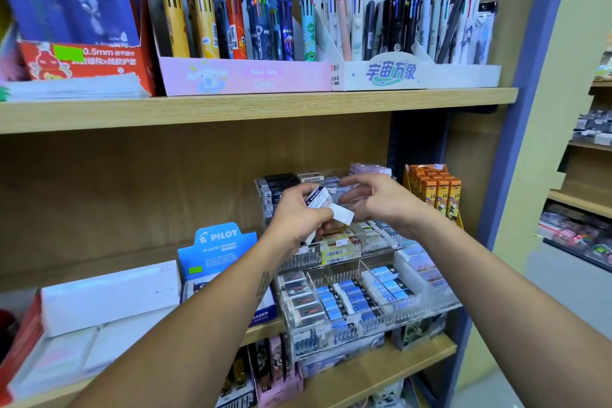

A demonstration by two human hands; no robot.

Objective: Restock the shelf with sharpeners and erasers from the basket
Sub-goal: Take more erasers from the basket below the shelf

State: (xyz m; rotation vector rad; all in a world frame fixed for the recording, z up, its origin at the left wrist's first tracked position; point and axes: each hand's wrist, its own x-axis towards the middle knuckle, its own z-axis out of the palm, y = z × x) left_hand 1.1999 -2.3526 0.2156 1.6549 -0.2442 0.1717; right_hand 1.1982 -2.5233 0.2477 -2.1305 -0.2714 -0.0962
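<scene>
left hand (299, 215) gripping erasers (319, 199) | right hand (376, 200) fingers spread, holding nothing, just beside | both above clear rack (374, 275) at shelf (381, 363) front edge

I saw bright, even light with soft shadow beneath the upper shelf board (251, 109). The wide lens bowed the edges, and the right hand (374, 200) was motion-blurred, corners soft.

2 hands (299, 212), 2 erasers (318, 197) in the left, 3 pen display boxes (245, 76)
</scene>
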